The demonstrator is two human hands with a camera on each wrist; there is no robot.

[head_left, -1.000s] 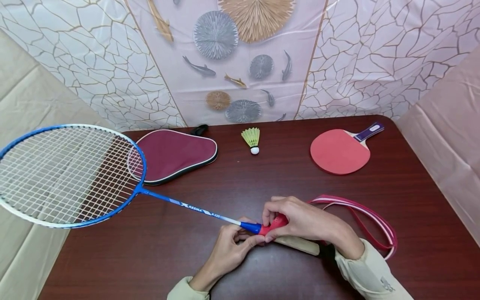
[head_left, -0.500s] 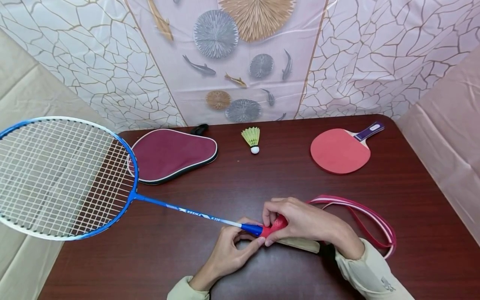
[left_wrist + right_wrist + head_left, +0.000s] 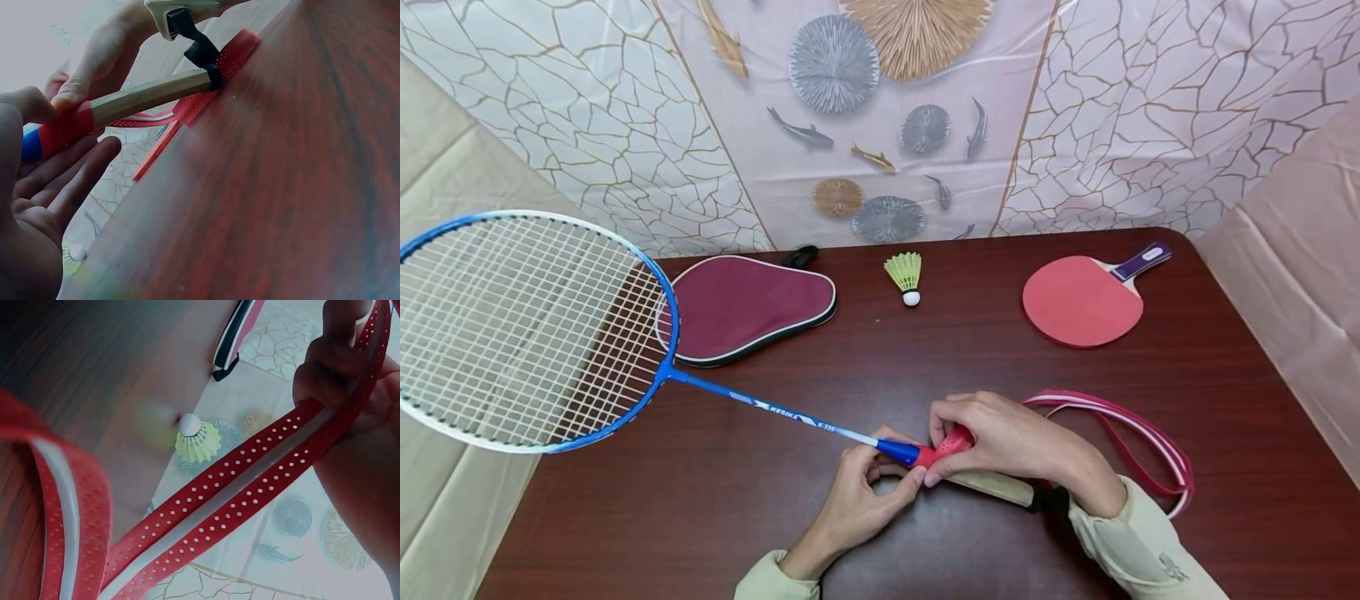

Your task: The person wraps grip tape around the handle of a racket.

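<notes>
My left hand [image 3: 857, 504] holds a blue and white badminton racket [image 3: 775, 409] at the blue cone [image 3: 897, 452], thumb over the top end of the handle. In the left wrist view its other fingers stretch out beneath. Red perforated grip tape [image 3: 953, 442] covers that top end, and my right hand [image 3: 1015, 437] pinches the tape right beside the left thumb. Below the tape, the bare wooden handle [image 3: 150, 97] shows, with a black band [image 3: 214, 76] at its butt. A long tape strip with a pale centre line [image 3: 231, 481] runs from the right hand and loops over the table.
A yellow shuttlecock [image 3: 906, 279] lies at the back of the brown table [image 3: 700, 517]. Back right is a red table tennis bat [image 3: 1078, 304]. A maroon bat case [image 3: 752, 304] lies back left, partly behind the racket's strings [image 3: 520, 333], which reach past the table's left edge.
The racket has turned about its shaft and its head has shifted slightly left and up. Both hands stay nearly in place, still at the tape on the handle's top end.
</notes>
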